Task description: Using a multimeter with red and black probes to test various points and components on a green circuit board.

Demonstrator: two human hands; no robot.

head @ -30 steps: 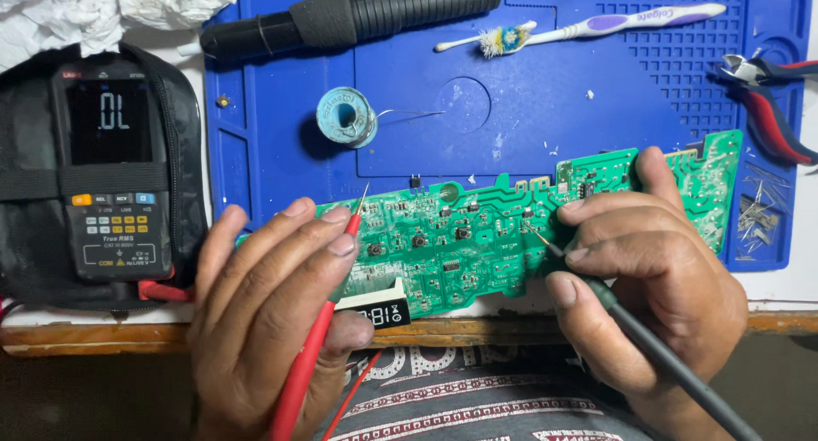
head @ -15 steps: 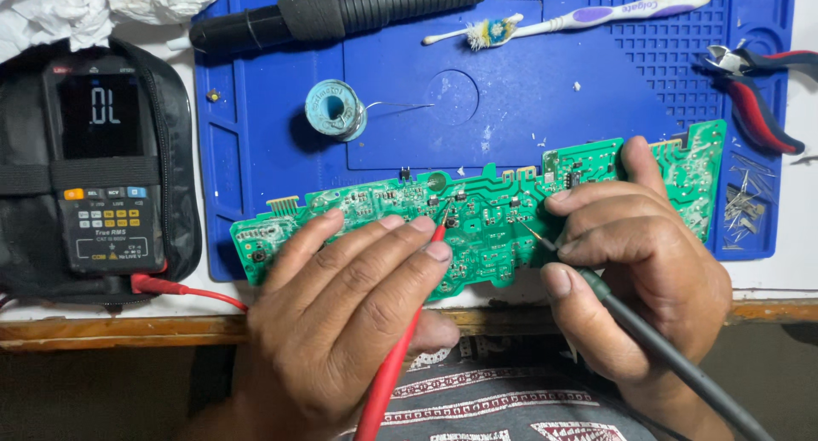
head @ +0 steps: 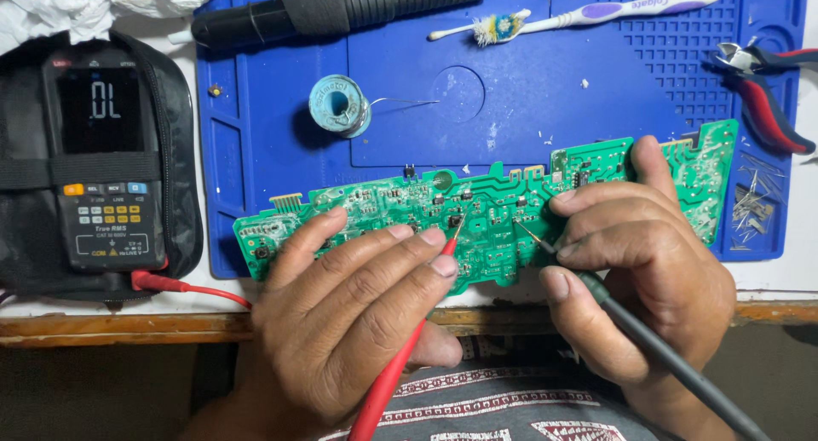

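The left hand [head: 358, 313] lies loosely curled, fingers pinching a red probe [head: 400, 356] whose tip points up-right onto the green board [head: 383, 207]. The right hand [head: 639, 262] pinches a black probe [head: 665, 356], tip pointing up-left onto the board. The board's long axis runs left-right, slightly tilted, across the blue mat [head: 528, 109].

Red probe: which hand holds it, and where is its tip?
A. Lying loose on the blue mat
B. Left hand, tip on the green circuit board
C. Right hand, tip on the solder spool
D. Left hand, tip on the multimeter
B. The left hand grips the red probe, whose tip touches the green circuit board; the right hand holds the black probe instead.
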